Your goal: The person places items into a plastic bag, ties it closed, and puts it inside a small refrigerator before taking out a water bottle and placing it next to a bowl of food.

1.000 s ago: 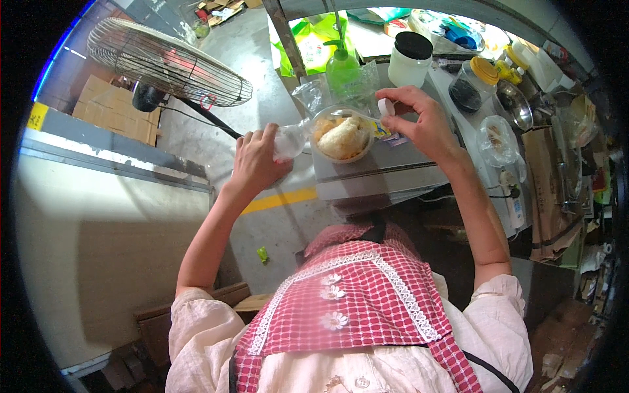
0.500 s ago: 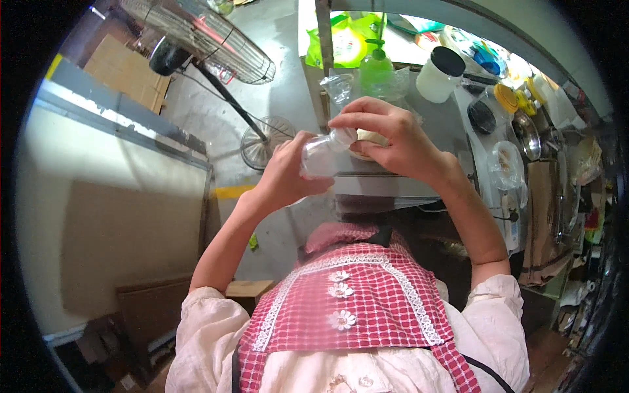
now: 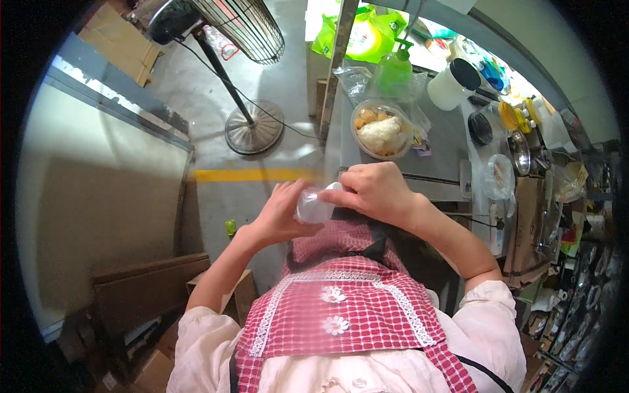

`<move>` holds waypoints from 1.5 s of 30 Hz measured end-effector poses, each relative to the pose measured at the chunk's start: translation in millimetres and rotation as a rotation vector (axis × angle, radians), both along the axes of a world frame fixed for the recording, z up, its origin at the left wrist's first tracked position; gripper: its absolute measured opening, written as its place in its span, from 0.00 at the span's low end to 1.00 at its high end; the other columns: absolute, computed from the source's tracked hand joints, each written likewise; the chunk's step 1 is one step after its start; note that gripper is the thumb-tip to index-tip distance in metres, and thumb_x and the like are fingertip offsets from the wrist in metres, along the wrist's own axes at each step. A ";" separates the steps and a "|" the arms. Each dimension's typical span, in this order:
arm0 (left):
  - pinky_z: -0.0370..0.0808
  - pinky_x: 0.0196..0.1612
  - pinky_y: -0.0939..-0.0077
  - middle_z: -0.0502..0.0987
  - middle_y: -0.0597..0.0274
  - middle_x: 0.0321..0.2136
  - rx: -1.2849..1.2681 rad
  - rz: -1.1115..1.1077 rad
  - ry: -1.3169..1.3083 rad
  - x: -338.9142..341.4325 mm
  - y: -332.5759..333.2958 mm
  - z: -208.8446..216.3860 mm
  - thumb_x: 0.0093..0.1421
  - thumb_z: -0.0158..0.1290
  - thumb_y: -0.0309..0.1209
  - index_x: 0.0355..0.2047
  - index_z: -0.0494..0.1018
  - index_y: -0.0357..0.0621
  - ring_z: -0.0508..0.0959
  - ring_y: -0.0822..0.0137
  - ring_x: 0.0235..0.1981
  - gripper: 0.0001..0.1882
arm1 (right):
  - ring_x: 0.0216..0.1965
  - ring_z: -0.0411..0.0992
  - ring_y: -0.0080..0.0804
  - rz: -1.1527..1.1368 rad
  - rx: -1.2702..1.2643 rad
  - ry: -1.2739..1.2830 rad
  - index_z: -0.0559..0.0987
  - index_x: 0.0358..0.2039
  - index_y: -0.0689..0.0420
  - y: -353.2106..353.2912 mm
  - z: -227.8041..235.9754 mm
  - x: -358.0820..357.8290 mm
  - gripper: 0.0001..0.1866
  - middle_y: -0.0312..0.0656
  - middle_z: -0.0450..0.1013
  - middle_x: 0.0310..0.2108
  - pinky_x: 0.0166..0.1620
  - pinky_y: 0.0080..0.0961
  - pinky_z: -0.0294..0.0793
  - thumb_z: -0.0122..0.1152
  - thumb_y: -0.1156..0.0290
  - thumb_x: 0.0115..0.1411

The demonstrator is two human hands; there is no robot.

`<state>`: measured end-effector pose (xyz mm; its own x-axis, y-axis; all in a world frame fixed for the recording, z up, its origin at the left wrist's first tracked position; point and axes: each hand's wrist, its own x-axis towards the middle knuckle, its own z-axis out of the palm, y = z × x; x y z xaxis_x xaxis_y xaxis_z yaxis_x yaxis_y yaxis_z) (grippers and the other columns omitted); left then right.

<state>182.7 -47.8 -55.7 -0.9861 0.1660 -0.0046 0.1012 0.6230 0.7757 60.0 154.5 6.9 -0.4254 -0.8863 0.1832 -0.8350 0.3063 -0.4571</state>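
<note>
In front of my apron, my left hand [image 3: 282, 213] is wrapped round a small translucent bottle [image 3: 314, 207]. My right hand [image 3: 380, 191] is closed at the bottle's top, its fingers gripping the white cap [image 3: 334, 187]. The bottle leans toward the right hand; whether the cap is loose or tight cannot be seen. Beyond the right hand, a round clear bowl [image 3: 354, 139] of white rice and yellowish chunks stands on the grey counter [image 3: 445, 154].
A green pump bottle [image 3: 394, 72], a crumpled plastic bag [image 3: 354, 82] and a white jar with a black lid [image 3: 448, 88] stand at the back. Cluttered jars and a steel bowl [image 3: 519, 152] line the right. On the floor to the left is a standing fan [image 3: 254, 128].
Both hands have come down toward my body with the bottle, uncovering the bowl of rice. My right fingers have closed down around the cap. The view has shifted slightly.
</note>
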 end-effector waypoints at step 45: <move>0.75 0.42 0.75 0.78 0.62 0.38 1.142 0.801 -0.217 205.6 78.1 -89.3 0.53 0.67 0.36 0.55 0.65 0.42 0.78 0.72 0.38 0.32 | 0.40 0.77 0.44 -0.053 0.428 -0.734 0.81 0.41 0.61 91.0 -187.7 138.2 0.20 0.51 0.79 0.36 0.43 0.35 0.74 0.56 0.55 0.63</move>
